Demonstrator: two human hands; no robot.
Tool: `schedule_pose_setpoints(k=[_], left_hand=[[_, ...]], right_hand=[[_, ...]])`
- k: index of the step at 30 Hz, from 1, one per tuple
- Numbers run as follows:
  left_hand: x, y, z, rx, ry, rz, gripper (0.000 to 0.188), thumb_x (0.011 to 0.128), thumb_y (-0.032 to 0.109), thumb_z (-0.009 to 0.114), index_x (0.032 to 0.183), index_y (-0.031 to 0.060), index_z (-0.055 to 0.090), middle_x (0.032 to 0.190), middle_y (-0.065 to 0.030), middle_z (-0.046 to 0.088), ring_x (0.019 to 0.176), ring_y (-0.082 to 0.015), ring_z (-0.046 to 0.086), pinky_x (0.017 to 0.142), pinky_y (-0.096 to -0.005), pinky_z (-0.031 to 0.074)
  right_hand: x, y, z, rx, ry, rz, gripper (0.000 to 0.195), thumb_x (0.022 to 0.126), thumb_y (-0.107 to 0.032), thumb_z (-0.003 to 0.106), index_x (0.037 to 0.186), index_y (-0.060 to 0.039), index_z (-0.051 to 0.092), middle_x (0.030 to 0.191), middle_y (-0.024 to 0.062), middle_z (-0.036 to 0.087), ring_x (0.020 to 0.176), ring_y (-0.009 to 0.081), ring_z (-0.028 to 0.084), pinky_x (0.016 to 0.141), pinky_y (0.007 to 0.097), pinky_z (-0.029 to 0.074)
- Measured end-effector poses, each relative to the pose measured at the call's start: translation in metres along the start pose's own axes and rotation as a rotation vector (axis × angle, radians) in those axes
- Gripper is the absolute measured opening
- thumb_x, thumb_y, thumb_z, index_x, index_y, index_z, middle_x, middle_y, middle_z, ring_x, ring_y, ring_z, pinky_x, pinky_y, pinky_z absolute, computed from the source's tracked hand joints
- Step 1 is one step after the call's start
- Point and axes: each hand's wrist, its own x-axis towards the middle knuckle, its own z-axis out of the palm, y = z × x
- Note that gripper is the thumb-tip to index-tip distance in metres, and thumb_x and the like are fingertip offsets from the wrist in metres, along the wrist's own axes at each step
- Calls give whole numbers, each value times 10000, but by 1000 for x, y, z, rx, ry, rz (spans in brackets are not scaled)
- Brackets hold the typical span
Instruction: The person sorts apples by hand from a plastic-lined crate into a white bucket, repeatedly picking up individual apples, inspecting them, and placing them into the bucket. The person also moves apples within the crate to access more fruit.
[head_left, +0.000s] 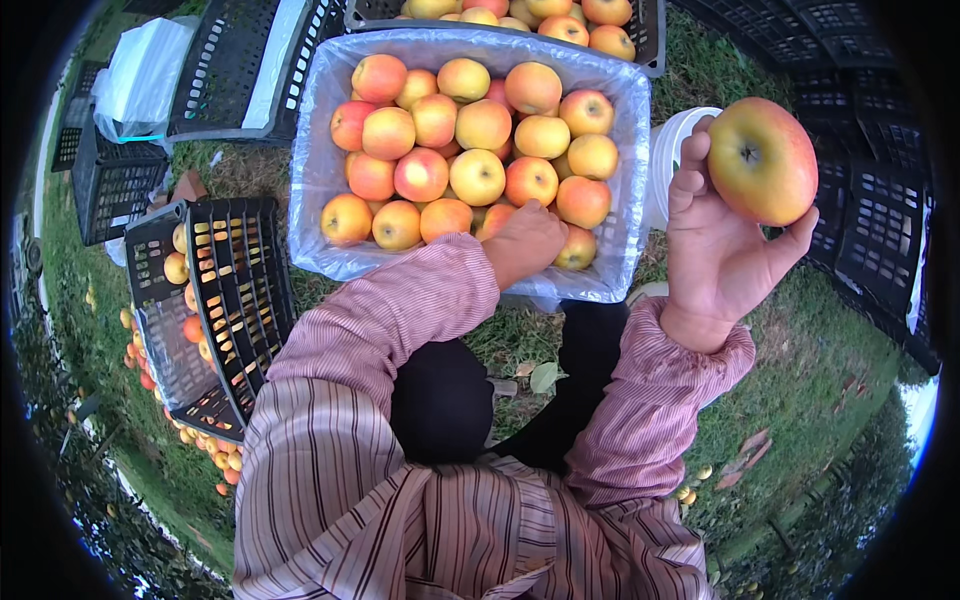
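My right hand (720, 259) is raised to the right of a plastic-lined crate (469, 46). Between its thumb and fingers it holds a large yellow-red apple (761, 161), with one puckered end facing me. My left hand (529, 238) reaches down among the apples at the crate's near edge. Its fingers point down and are partly hidden, so I cannot tell whether they grip an apple. A yellow apple (576, 247) lies right beside that hand. Many yellow and red apples (478, 178) fill the crate in uneven layers, stems or bottoms showing on some.
Another black crate of apples (562, 30) stands beyond the lined one. A tilted black crate (236, 315) at left holds more apples, with an apple heap (217, 450) behind it. A white bucket (679, 142) sits at right, near stacked black crates (870, 195). Plastic liners (142, 75) lie upper left.
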Motion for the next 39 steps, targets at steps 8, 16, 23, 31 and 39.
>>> schedule_pose_setpoints(k=[8, 16, 23, 31, 39], left_hand=[[14, 6, -1, 58, -237, -86, 214, 836, 131, 555, 1015, 42, 630, 948, -95, 676, 948, -218, 642, 832, -371, 426], [15, 8, 8, -184, -175, -198, 353, 784, 220, 686, 1068, 24, 612, 948, -103, 678, 954, -235, 648, 885, -388, 408], [24, 6, -6, -292, -365, -278, 436, 776, 277, 714, 1097, 9, 590, 1005, -128, 695, 1015, -259, 644, 932, -405, 396], [31, 6, -22, -389, -499, -309, 587, 791, 457, 655, 1160, 3, 600, 1077, -127, 697, 1057, -259, 638, 952, -404, 375], [46, 11, -26, -517, -597, -452, 524, 795, 514, 628, 1051, 63, 700, 1057, -133, 695, 1068, -279, 616, 935, -464, 358]], right_hand=[[0, -3, -2, -48, -14, 12, 811, 838, -441, 695, 1423, -28, 316, 1409, 254, 367, 1224, 438, 459, 947, 489, 485], [-3, -3, 0, -159, 31, -19, 802, 842, -487, 681, 1411, -33, 346, 1406, 252, 396, 1208, 458, 486, 920, 522, 522], [-2, 1, 0, -198, 5, -62, 808, 841, -517, 673, 1403, -28, 360, 1384, 248, 431, 1178, 469, 513, 896, 516, 536], [-2, 2, 12, -213, 119, -40, 793, 850, -542, 648, 1394, -33, 376, 1362, 242, 452, 1169, 461, 520, 879, 505, 545], [1, 1, 12, -272, 155, -79, 769, 859, -553, 619, 1385, -40, 395, 1343, 240, 470, 1132, 455, 547, 861, 488, 562]])
